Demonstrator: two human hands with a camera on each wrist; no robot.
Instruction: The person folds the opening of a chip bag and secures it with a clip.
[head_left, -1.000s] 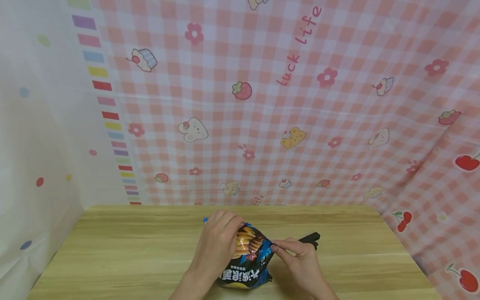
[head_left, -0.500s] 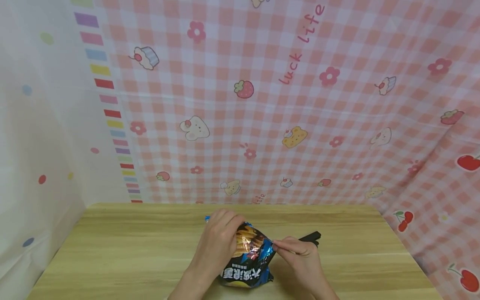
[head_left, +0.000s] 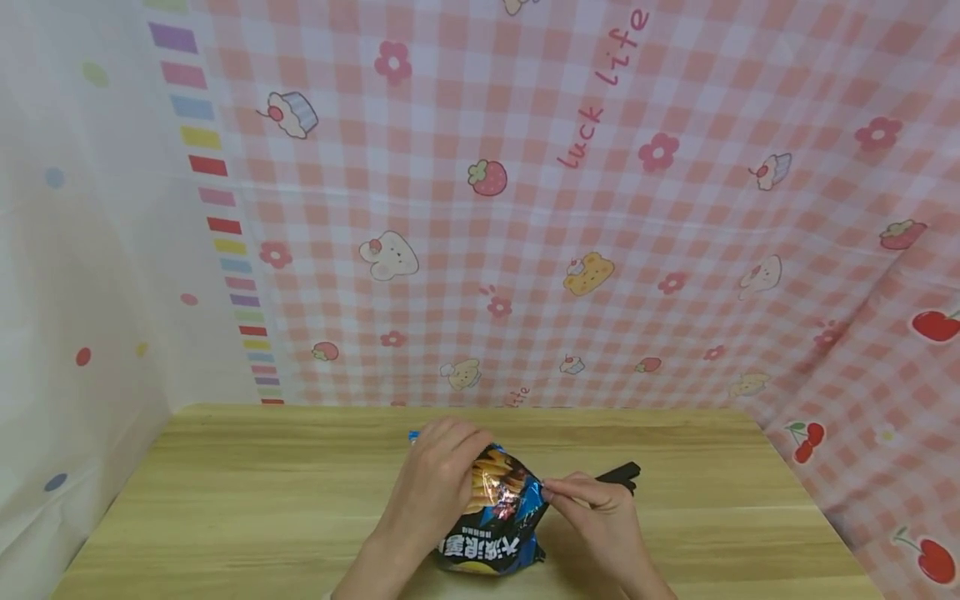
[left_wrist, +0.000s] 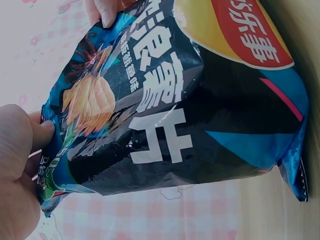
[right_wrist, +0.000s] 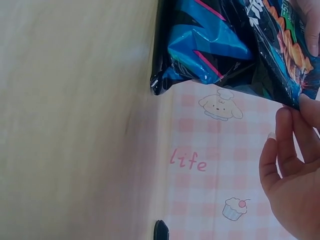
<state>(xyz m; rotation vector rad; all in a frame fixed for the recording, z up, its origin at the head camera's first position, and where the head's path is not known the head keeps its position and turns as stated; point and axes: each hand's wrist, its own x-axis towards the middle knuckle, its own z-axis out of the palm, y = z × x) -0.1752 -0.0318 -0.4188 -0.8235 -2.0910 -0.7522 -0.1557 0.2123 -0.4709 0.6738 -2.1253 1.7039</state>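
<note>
A black and blue bag of potato chips (head_left: pixel 491 521) stands on the wooden table in front of me, its printed face visible in the left wrist view. My left hand (head_left: pixel 438 479) grips the top left part of the bag; in the left wrist view its thumb presses the printed front near the top edge. With thumb and forefinger, my right hand (head_left: pixel 600 508) pinches the bag's right edge near the top. The right wrist view shows that pinch at a corner of the bag (right_wrist: pixel 210 45). The top seal is partly hidden behind the left hand.
Behind my right hand lies a black, narrow object (head_left: pixel 622 477) on the wooden table (head_left: pixel 262 500), partly covered by the hand. A pink checked cloth (head_left: pixel 435 208) hangs along the back and right side, with a white cloth (head_left: pixel 75 250) on the left.
Both hands keep their hold on the bag of chips, which has barely shifted. The whole head view has moved slightly.
</note>
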